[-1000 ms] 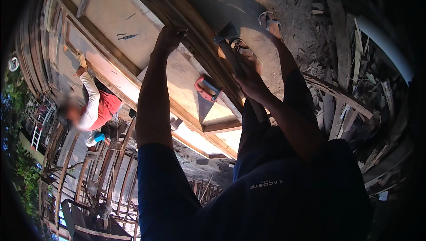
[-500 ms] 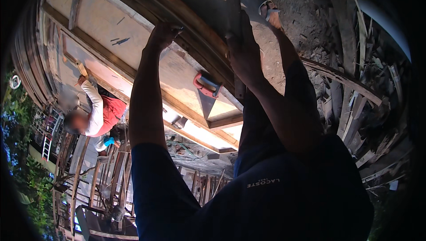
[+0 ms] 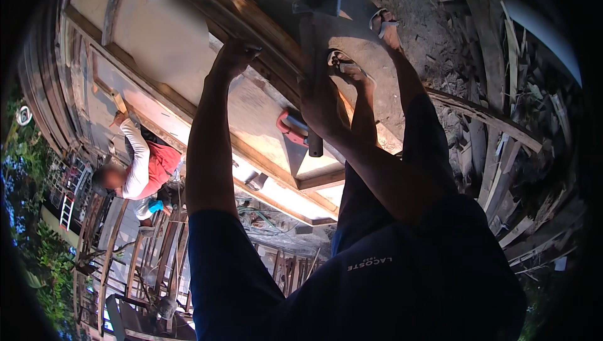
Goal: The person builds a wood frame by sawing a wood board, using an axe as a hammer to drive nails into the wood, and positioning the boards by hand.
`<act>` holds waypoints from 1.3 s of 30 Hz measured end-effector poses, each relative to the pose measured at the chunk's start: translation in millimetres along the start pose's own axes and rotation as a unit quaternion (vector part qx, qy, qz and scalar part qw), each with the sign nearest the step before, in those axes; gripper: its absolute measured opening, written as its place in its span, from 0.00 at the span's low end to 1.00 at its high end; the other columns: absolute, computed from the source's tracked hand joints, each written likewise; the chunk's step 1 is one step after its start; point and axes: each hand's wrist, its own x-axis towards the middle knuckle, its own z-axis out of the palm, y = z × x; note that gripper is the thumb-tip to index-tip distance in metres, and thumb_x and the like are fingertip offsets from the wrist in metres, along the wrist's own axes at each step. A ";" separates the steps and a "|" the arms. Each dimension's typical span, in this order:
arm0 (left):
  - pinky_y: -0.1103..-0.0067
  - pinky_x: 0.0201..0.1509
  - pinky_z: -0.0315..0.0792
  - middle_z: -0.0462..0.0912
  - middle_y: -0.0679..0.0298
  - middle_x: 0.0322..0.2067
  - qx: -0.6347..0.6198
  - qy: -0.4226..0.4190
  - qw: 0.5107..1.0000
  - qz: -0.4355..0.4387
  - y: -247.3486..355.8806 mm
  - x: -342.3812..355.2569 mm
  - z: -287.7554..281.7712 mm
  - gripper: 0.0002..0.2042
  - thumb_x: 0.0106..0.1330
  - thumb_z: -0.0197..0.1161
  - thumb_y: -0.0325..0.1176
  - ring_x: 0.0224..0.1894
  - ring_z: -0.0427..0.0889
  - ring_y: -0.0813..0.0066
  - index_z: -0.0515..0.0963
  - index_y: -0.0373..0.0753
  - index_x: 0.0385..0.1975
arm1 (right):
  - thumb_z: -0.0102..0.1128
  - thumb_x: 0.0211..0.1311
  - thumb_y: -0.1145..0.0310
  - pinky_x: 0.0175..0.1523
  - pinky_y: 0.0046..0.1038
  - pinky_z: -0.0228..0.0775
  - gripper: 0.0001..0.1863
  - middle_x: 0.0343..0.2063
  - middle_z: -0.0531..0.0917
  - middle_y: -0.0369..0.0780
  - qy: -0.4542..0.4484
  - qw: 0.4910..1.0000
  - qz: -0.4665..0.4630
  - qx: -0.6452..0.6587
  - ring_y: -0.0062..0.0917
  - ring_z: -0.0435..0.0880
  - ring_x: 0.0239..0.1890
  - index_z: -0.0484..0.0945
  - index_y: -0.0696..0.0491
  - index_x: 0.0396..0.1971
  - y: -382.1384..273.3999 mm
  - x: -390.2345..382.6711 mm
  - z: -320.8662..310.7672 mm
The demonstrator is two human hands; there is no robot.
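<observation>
My right hand (image 3: pixel 322 103) is closed around the handle of a hatchet (image 3: pixel 317 3). Its wide dark head is up, above the ground, and the handle's end sticks out below my fist. My left hand (image 3: pixel 233 58) rests on the long wooden beam (image 3: pixel 279 45) at the edge of a framed panel (image 3: pixel 248 105). Its fingers are closed at a small dark thing with a pale tip, too small to name. A handsaw (image 3: pixel 293 128) with a red and dark handle lies on the panel, close below my right hand.
Across the panel, a person in a red and white top (image 3: pixel 147 165) reaches onto the frame, near a wooden block (image 3: pixel 118 100). Broken timber (image 3: pixel 502 121) is heaped at right. My sandalled feet (image 3: pixel 342 64) stand on dirt. Stacked poles (image 3: pixel 125 247) lie lower left.
My right hand and the hatchet have come down and left, so the whole hatchet head now shows. My left hand stays about where it was. A second foot has come into view.
</observation>
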 end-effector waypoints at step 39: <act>0.59 0.43 0.81 0.87 0.50 0.37 0.256 0.155 0.945 -0.134 -116.9 -111.4 52.5 0.22 0.61 0.73 0.47 0.41 0.87 0.50 0.76 0.37 0.43 | 0.55 0.71 0.69 0.45 0.40 0.72 0.23 0.43 0.75 0.58 0.117 0.979 0.094 0.141 0.44 0.76 0.47 0.61 0.62 0.59 -7.7 -17.5 36.5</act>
